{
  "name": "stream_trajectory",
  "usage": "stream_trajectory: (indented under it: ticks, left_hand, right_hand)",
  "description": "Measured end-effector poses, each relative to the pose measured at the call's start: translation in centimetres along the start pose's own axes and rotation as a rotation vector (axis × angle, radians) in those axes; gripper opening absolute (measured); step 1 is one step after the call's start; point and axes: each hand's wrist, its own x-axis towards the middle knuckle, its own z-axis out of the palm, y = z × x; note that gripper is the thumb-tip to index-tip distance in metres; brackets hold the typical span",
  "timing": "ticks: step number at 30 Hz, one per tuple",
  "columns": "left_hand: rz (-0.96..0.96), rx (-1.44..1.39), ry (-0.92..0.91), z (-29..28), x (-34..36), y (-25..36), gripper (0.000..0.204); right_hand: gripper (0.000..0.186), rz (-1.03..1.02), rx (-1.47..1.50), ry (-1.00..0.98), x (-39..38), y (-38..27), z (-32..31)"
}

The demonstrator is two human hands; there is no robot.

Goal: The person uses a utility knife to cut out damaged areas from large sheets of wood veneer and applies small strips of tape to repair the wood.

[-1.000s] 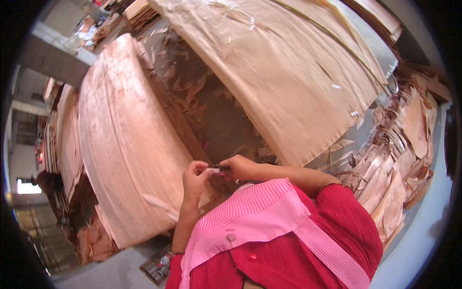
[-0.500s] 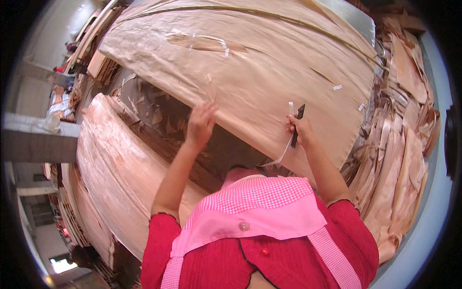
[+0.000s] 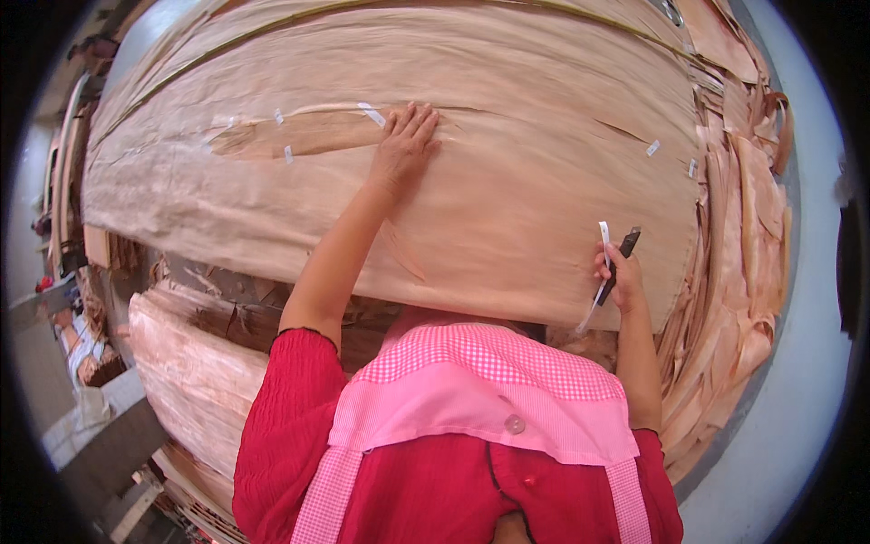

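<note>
A wide, thin sheet of pale wood veneer (image 3: 507,218) lies spread before me. My left hand (image 3: 410,138) rests flat on it, fingers extended, at the right end of a darker lengthwise patch (image 3: 313,134). Beside those fingers a small white tape piece (image 3: 372,115) sticks to the patch's upper edge, and more bits of tape mark its borders. Held over the sheet's right part, my right hand (image 3: 623,283) grips a black utility knife (image 3: 625,252) together with a strip of white tape (image 3: 604,238) that hangs below the fingers. A loose veneer sliver (image 3: 403,251) lies near my left forearm.
Crumpled veneer offcuts (image 3: 739,208) pile up along the right side, next to a pale blue floor strip (image 3: 797,381). Another veneer stack (image 3: 195,363) stands at the lower left. A long thin strip (image 3: 272,34) crosses the sheet's far part. Scraps lie in the gap between the stacks.
My left hand has gone from the sheet's near edge out to the patch and now lies flat. The right hand, still holding knife and tape, appears further right and lower as the view turned.
</note>
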Motion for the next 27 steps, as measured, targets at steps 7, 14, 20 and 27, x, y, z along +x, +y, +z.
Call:
stream_trajectory:
  ticks: [7,14,20,27]
  left_hand:
    - [0.014,-0.103,0.045,-0.6,0.2,-0.5,0.038]
    - [0.027,-0.112,0.059,-0.2,-0.1,-0.9,0.04]
    - [0.028,-0.154,0.034,0.3,0.1,-1.1,0.046]
    - [0.09,-0.203,0.025,0.9,0.3,-1.1,0.045]
  right_hand:
    - [0.023,0.009,-0.335,0.005,-0.3,-2.2,11.7]
    - [0.018,-0.154,-0.062,-0.153,6.5,-4.7,25.9]
    - [0.017,-0.012,-0.132,-0.033,9.2,-3.7,27.2]
    - [0.019,0.034,-0.124,-0.037,9.7,-3.9,27.3]
